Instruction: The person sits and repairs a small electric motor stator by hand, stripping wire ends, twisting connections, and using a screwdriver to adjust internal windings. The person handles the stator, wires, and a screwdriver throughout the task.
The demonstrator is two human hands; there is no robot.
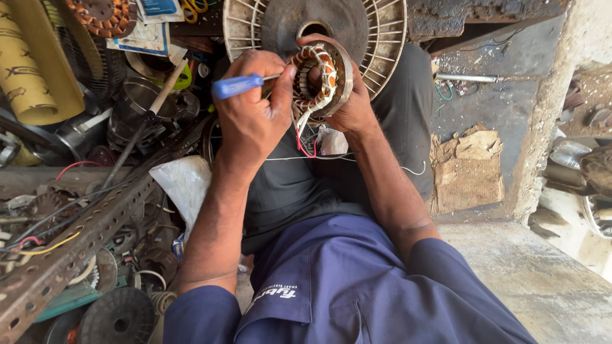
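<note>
We see both bare hands raised together near the 12 o'clock part of the head view, working on one part.

Left hand [252, 108]: fingers curled closed around a blue-handled screwdriver [237, 85]. The handle sticks out toward 9 o'clock; the metal shaft runs toward 3 o'clock and meets the stator. The tip itself is hidden behind the thumb, so we cannot tell where exactly it touches.

Right hand [350, 105]: fingers wrapped about the motor stator [320, 78] from behind and below, closed on its rim. The stator is a ring with orange-brown copper windings and pale insulation, held tilted, its open face turned toward the left hand. Red and white wires [305, 137] hang from its lower edge toward 6 o'clock.

Just behind the stator, at 12 o'clock, stands a round ribbed fan guard [386, 38] with a dark disc at its centre. Below the hands lie dark grey cloth and the person's blue garment [357, 280].

At 9 o'clock: a cluttered pile of metal parts, a perforated steel angle bar [76, 245] running diagonally, a yellow paper roll [29, 70] at 10 o'clock, and a wooden-handled tool [167, 86]. At 3 o'clock, torn cardboard [468, 169] lies on the concrete floor [542, 280].
</note>
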